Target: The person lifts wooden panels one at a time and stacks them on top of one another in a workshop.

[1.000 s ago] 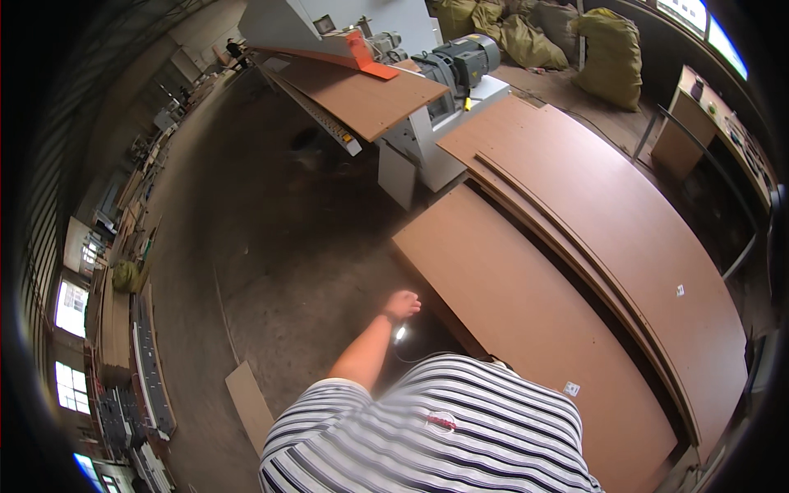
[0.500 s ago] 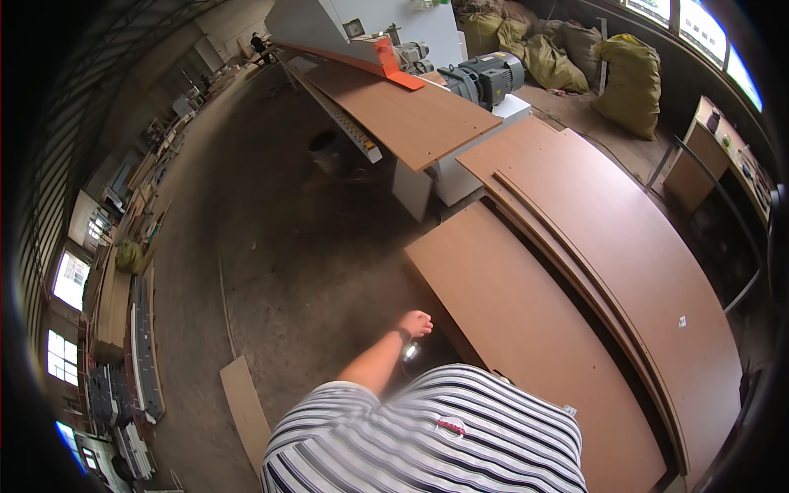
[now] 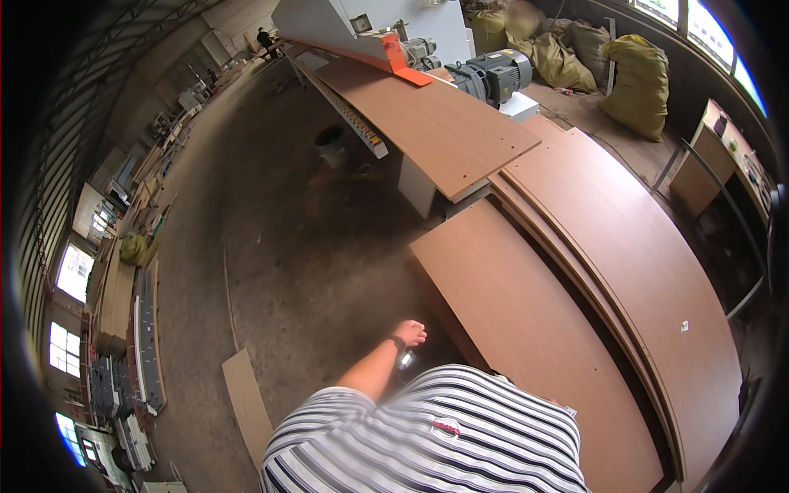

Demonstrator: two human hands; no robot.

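My left hand hangs in front of my body, its fingers curled in and nothing showing in them. A dark band circles its wrist, and a small shiny thing shows just below. Nearest to this hand is the left edge of a wood-coloured panel on the lower stack. My right hand is out of view. Ahead, a long wood-coloured board sticks out of a grey machine with an orange guard, its near end reaching over the stacks.
A taller stack of panels stands at the right. Beyond it are an electric motor, stuffed sacks and a wooden desk. A bucket stands under the machine's side rail. A loose board strip lies on the floor at left.
The long board has slid out of the machine toward me, its near end now overlapping the taller stack's corner. My left hand has shifted slightly down and left.
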